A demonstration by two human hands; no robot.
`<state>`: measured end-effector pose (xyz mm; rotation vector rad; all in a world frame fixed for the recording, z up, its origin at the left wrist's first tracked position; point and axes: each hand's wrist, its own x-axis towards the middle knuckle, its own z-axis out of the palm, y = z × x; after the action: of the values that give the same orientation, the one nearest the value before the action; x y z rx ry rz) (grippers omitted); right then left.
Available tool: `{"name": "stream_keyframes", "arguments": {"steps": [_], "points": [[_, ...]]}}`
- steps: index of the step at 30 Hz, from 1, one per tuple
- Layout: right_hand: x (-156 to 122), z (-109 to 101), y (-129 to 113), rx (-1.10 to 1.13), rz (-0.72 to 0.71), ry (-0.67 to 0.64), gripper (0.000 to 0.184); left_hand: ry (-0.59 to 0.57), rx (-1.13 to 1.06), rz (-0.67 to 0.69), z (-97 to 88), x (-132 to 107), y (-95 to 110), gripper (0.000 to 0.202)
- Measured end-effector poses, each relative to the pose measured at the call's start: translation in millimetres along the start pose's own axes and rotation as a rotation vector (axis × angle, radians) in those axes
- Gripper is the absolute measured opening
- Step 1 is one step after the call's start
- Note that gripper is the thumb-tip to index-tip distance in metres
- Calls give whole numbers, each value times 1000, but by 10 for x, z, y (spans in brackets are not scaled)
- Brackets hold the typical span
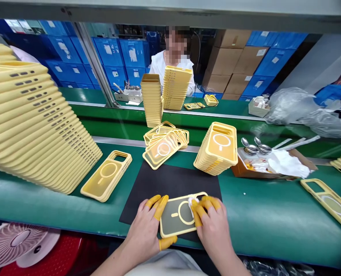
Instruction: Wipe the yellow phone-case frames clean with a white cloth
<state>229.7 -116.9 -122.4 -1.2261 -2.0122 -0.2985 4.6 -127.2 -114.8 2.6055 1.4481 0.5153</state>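
Note:
A yellow phone case (178,222) lies flat on a black mat (170,180) at the near edge of the green bench. My left hand (147,226), with yellow finger cots, grips the case's left side, thumb under its near edge. My right hand (212,226), also in finger cots, pinches a small white cloth (192,202) against the case's upper right corner. Both hands are closed on what they hold.
A tall leaning stack of yellow cases (35,122) fills the left. A single case (107,175), a fanned pile (164,143) and a short stack (218,149) lie beyond the mat. A box with rags and metal cups (271,163) sits right. A person (174,57) works opposite.

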Motion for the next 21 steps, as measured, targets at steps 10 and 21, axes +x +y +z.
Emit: {"name": "stream_keyframes", "arguments": {"steps": [10,21], "points": [[-488,-268,68,187,-5,117,28,-108,-17,-34,-65,184,121,88],[-481,-294,406,113,118,149,30,-70,-28,23,-21,225,147,82]]}}
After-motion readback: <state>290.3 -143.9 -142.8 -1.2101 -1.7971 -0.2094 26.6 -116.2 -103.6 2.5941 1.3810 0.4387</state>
